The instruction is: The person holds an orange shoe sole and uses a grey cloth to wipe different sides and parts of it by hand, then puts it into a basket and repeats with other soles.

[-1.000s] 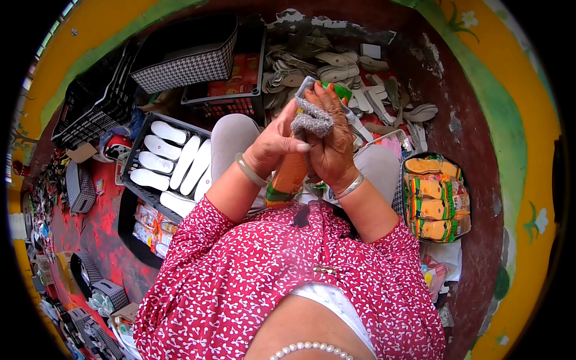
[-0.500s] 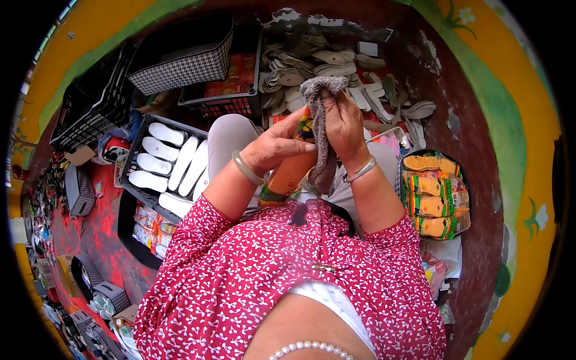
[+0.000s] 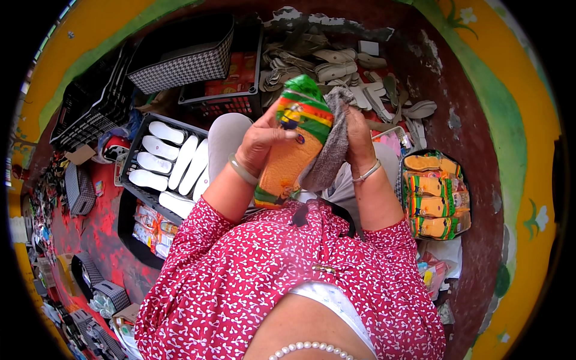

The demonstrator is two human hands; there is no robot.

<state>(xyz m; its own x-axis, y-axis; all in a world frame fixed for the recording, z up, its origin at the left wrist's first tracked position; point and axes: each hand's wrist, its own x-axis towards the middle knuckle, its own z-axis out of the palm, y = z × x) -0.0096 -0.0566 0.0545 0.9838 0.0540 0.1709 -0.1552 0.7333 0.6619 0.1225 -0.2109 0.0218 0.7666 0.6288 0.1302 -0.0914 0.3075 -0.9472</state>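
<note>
In front of my lap, my left hand (image 3: 263, 143) grips a packet of orange insoles (image 3: 287, 159), its thumb lying across the front. The wrapper is clear over the orange fleecy sole, with green, yellow and red bands at the top end. A grey cloth (image 3: 327, 144) hangs from my right hand (image 3: 359, 135), bunched between the fingers and lying against the packet's right edge. The fingertips of my right hand are partly hidden behind the cloth.
White insoles lie in a dark crate (image 3: 139, 183) on the left. Similar orange packets fill a basket (image 3: 465, 223) on the right. Loose pale insoles (image 3: 336, 71) are heaped at the far side, beside a black crate (image 3: 221, 107) and a houndstooth bin (image 3: 180, 69).
The packet has turned so its broad front faces up. The cloth, earlier draped over its top end, has come down along its right side with my right hand.
</note>
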